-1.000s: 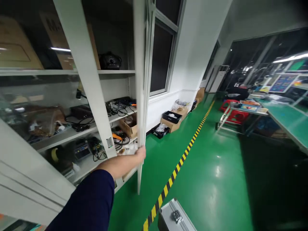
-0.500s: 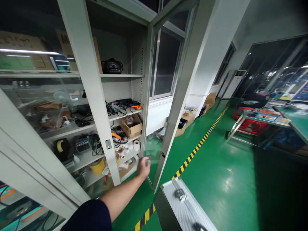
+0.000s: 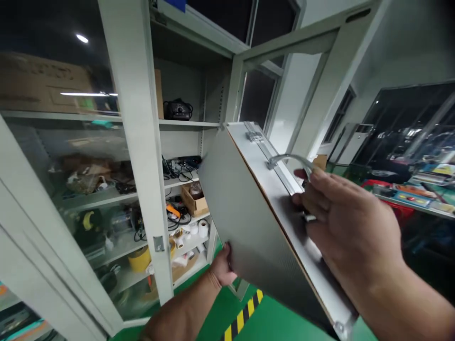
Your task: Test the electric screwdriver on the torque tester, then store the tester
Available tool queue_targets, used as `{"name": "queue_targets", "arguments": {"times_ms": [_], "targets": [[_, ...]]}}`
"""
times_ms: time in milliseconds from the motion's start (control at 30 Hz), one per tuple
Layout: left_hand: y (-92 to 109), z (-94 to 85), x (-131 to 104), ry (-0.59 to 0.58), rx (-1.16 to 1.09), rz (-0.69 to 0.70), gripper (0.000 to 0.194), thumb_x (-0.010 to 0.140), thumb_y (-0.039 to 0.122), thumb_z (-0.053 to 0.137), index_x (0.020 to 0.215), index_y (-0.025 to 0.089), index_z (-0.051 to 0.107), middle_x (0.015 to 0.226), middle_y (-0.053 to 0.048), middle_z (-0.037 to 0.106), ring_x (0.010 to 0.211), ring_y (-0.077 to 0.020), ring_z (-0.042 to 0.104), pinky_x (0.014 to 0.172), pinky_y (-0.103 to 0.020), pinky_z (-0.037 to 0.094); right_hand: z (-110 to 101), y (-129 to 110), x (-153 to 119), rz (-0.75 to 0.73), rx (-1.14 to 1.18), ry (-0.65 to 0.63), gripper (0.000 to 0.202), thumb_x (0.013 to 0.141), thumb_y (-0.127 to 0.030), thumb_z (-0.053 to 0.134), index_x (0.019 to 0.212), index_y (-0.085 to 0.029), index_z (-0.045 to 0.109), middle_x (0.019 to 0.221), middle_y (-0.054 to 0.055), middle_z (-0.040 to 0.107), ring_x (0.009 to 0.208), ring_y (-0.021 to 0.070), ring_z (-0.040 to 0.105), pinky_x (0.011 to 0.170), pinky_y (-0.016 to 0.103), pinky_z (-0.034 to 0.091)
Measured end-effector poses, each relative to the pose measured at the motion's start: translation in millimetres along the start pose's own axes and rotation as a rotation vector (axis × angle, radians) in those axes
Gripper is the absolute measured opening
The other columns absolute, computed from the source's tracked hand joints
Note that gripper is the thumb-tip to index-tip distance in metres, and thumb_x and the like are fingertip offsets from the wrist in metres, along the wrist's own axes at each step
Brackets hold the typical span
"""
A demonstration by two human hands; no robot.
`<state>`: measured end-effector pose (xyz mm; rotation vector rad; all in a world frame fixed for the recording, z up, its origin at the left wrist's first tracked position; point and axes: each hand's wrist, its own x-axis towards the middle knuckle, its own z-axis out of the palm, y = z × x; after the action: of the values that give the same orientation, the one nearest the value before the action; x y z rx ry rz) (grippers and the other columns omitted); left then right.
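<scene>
We hold an aluminium tool case (image 3: 259,227) up in front of the open cabinet (image 3: 142,142), tilted so its broad grey side faces the shelves and its latched edge faces up and toward us. Our right hand (image 3: 344,227) is clenched around the case's metal handle (image 3: 289,158), fingers (image 3: 313,194) curled under it. Our left hand (image 3: 222,267) is pressed to the lower corner of the case from below, grasping its edge.

Behind the case, the cabinet's right door (image 3: 320,85) stands swung wide; its left glass door (image 3: 53,189) is shut. On the upper shelf (image 3: 188,124) sits a black device (image 3: 178,110), with cardboard (image 3: 158,92) leaning beside it. The shelf below carries a tangle of black cables (image 3: 179,166). Lower down, an open cardboard box (image 3: 194,201) holds a round object we cannot identify, next to an orange tool (image 3: 173,210). Beneath that lie white tape rolls (image 3: 197,229) and a yellow roll (image 3: 139,258). Behind the glass, bags and small gear blur together.

The floor (image 3: 270,327) is green with a yellow-and-black stripe (image 3: 243,316). To the right, a worktable (image 3: 419,199) holds scattered items.
</scene>
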<state>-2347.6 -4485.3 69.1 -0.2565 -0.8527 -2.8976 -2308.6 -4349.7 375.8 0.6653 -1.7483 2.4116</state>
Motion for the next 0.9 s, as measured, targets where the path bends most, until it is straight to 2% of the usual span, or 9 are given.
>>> {"name": "queue_targets", "arguments": {"times_ms": [67,167,300,400,500,633,700,800,900], "targets": [[44,5.1,35,0.007,-0.011,0.044,0.066,0.058,0.067,0.077,0.105,0.021,0.069,0.109,-0.01,0.072,0.124,-0.0335,0.055,0.105,-0.052,0.04,35,-11,31,-0.049,0.06,-0.025,0.015,0.071,-0.026,0.074,0.065,-0.018,0.063,0.049,-0.008,0.031,0.041,0.0045,0.03,0.042,0.018,0.036],[114,23.6,83,0.121,-0.004,0.136,0.057,0.076,0.064,0.064,0.112,0.02,0.065,0.11,-0.01,0.071,0.115,-0.0297,0.061,0.096,-0.049,0.05,86,-29,83,-0.201,0.043,-0.043,0.022,0.086,-0.018,0.063,0.065,-0.016,0.056,0.051,-0.008,0.031,0.04,0.0028,0.025,0.042,0.018,0.031],[199,55.0,138,0.084,0.098,0.151,0.062,0.085,0.067,0.047,0.124,0.02,0.058,0.102,-0.011,0.07,0.09,-0.0265,0.067,0.068,-0.044,0.059,141,-47,158,-0.452,-0.068,-0.175,0.023,0.086,-0.006,0.058,0.067,-0.015,0.049,0.058,-0.006,0.041,0.047,0.0035,0.04,0.043,0.018,0.032],[248,69.5,173,0.029,0.154,0.174,0.066,0.085,0.071,0.043,0.129,0.024,0.054,0.102,-0.009,0.068,0.083,-0.0237,0.066,0.058,-0.039,0.059,169,-54,207,-0.566,-0.309,-0.383,0.013,0.079,-0.002,0.063,0.089,-0.009,0.057,0.071,-0.005,0.053,0.062,0.0055,0.054,0.055,0.018,0.043],[286,77.9,206,0.035,0.17,0.207,0.069,0.082,0.074,0.044,0.13,0.025,0.054,0.107,-0.01,0.066,0.089,-0.0258,0.065,0.057,-0.037,0.059,187,-59,241,-0.63,-0.603,-0.521,0.04,0.083,-0.018,0.064,0.122,-0.011,0.054,0.096,0.001,0.063,0.081,0.0141,0.062,0.074,0.035,0.054],[326,91.2,244,0.08,0.159,0.257,0.071,0.08,0.076,0.044,0.13,0.026,0.053,0.113,-0.012,0.063,0.099,-0.03,0.062,0.057,-0.036,0.059,193,-52,271,-0.942,-1.146,-0.273,0.076,0.085,-0.062,0.053,0.133,-0.003,0.049,0.126,0.019,0.055,0.122,0.0408,0.05,0.098,0.061,0.04],[343,99.8,259,0.064,0.153,0.286,0.073,0.08,0.076,0.044,0.131,0.025,0.052,0.116,-0.014,0.061,0.104,-0.0332,0.06,0.056,-0.035,0.059,190,-35,287,-1.035,-1.149,-0.152,0.08,0.086,-0.066,0.048,0.134,-0.002,0.047,0.134,0.023,0.049,0.129,0.0445,0.041,0.104,0.064,0.032],[364,116.0,280,0.061,0.145,0.329,0.074,0.079,0.073,0.047,0.133,0.022,0.05,0.118,-0.017,0.058,0.111,-0.0374,0.058,0.054,-0.031,0.057,191,6,317,-1.097,-0.979,-0.036,0.086,0.083,-0.058,0.058,0.146,-0.008,0.028,0.151,0.022,0.029,0.139,0.0431,0.026,0.109,0.064,0.027],[381,136.0,301,0.08,0.139,0.402,0.076,0.082,0.07,0.047,0.135,0.015,0.048,0.119,-0.018,0.055,0.111,-0.0366,0.059,0.057,-0.029,0.056,210,52,352,-1.073,-0.924,-0.071,0.094,0.083,-0.062,0.054,0.151,-0.011,0.014,0.157,0.022,0.01,0.145,0.0438,0.009,0.108,0.067,0.028]]}}
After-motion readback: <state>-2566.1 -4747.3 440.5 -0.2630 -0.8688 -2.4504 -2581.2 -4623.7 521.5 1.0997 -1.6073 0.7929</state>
